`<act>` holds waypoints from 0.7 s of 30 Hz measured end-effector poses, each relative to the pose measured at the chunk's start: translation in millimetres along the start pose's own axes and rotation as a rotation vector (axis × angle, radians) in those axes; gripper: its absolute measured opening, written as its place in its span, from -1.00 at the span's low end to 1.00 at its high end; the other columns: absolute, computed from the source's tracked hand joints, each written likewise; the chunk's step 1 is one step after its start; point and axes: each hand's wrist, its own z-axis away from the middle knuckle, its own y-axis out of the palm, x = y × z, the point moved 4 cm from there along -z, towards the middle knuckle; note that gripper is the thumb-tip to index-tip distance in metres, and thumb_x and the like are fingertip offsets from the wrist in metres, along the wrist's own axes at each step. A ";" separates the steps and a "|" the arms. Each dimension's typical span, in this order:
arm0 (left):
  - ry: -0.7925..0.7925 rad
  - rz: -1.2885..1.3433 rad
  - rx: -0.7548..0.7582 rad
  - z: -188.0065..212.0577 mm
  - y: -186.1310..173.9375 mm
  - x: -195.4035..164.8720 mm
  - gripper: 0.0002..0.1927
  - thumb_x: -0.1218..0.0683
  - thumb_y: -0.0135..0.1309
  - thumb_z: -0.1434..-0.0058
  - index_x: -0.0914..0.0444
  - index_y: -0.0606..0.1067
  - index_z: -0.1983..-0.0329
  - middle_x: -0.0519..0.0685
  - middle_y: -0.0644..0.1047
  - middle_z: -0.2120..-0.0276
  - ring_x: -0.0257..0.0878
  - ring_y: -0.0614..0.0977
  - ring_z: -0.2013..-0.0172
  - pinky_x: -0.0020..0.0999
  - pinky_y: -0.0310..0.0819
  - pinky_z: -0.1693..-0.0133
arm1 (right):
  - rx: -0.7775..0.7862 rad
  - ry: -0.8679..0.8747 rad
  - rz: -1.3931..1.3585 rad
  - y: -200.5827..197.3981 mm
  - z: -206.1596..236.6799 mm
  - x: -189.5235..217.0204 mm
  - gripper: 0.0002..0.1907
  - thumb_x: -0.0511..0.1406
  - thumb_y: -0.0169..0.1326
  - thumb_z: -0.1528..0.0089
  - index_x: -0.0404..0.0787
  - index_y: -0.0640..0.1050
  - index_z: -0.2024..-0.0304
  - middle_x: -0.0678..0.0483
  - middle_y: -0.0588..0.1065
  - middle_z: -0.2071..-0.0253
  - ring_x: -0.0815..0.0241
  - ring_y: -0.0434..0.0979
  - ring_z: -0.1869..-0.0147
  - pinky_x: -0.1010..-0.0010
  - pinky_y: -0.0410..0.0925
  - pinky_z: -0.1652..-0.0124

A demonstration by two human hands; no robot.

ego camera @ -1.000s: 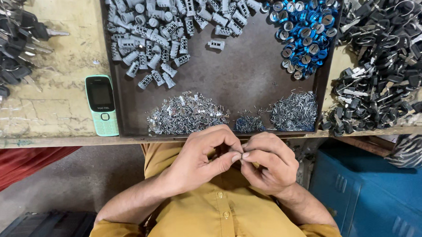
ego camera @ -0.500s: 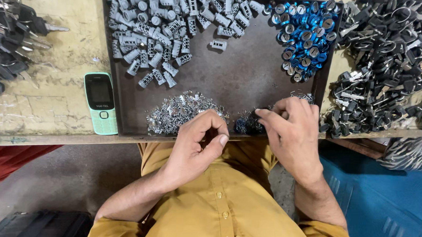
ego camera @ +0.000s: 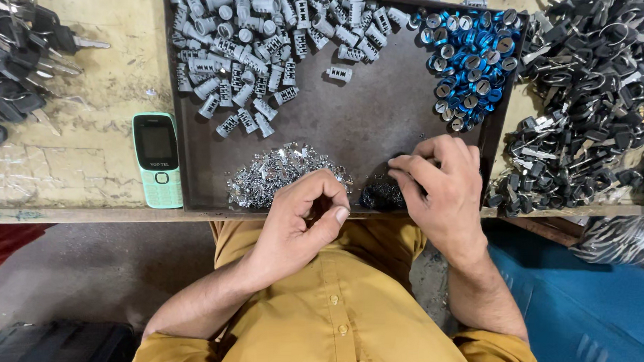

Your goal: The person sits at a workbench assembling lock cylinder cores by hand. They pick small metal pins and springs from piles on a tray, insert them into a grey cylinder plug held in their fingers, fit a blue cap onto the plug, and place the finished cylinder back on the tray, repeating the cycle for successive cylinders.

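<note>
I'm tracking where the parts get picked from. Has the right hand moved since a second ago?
Yes. The right hand left the left hand and went forward onto the tray, over its near right corner.

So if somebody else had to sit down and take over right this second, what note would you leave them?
Left hand: curled at the tray's near edge, fingers pinched together; whether a part is between them cannot be seen.
Right hand: palm down in the dark tray, fingers on the small parts at the near right corner, beside a dark little heap.
In the tray: grey cylinders top left, blue rings top right, shiny small bits along the near edge.
Outside it: green phone and black-headed keys to the left, dark key parts to the right.
No finished piece shows; the piles are all full.
</note>
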 end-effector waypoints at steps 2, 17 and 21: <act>0.002 0.006 0.003 -0.2 -0.4 1.0 -0.90 0.22 0.08 -0.29 0.27 0.38 0.29 -0.15 0.39 0.38 -0.42 0.34 0.42 -0.47 0.22 0.38 | 0.015 -0.006 0.001 1.3 -0.8 0.1 -0.80 -0.37 0.36 -0.10 -0.10 0.65 0.23 0.12 0.40 0.25 0.07 0.40 0.12 0.21 0.17 0.12; -0.003 0.050 0.020 0.7 -3.8 1.8 -0.90 0.24 0.05 -0.29 0.26 0.36 0.31 -0.17 0.39 0.37 -0.45 0.31 0.41 -0.48 0.18 0.39 | -0.121 0.050 0.017 -4.2 -12.3 -12.5 -0.82 -0.43 0.31 -0.24 -0.16 0.61 0.14 0.11 0.47 0.20 0.12 0.47 0.06 0.29 0.19 0.06; 0.033 0.030 0.023 -0.8 -3.5 0.5 -0.89 0.23 0.06 -0.29 0.26 0.36 0.31 -0.17 0.39 0.37 -0.43 0.33 0.38 -0.48 0.21 0.35 | -0.084 0.016 0.017 -1.7 -7.8 -8.9 -0.79 -0.39 0.38 -0.14 -0.14 0.62 0.22 0.12 0.44 0.25 0.09 0.44 0.10 0.25 0.18 0.08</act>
